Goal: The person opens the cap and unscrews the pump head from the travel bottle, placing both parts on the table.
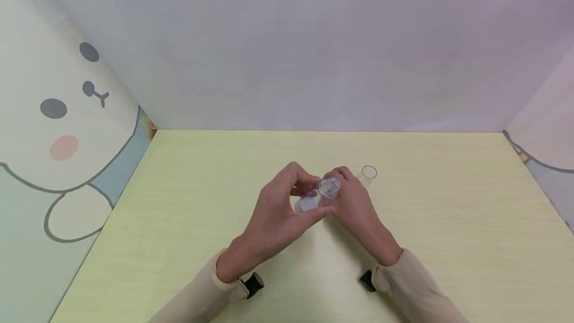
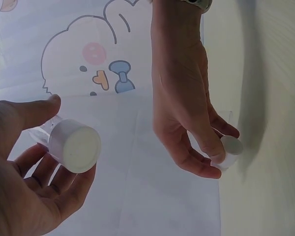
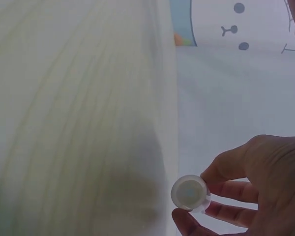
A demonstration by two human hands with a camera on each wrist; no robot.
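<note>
My left hand (image 1: 280, 206) curls its thumb and fingers round a clear container with a white round end (image 2: 81, 147); that end faces the left wrist camera. Lower and farther off in that view, my right hand (image 2: 184, 108) pinches a small round white-ended piece (image 2: 231, 147) between thumb and fingers. The right wrist view shows its pale round face (image 3: 189, 192) with a clear rim beside it. From above, a clear round end (image 1: 329, 188) and a white disc (image 1: 307, 204) appear side by side between the hands. The right fingertips are mostly hidden there.
A clear round-rimmed cup or ring (image 1: 369, 172) is on the pale wooden table (image 1: 448, 203) just beyond the right hand. A plain wall (image 1: 314, 54) rises at the back edge, with cartoon-printed panels (image 1: 58, 128) at the sides.
</note>
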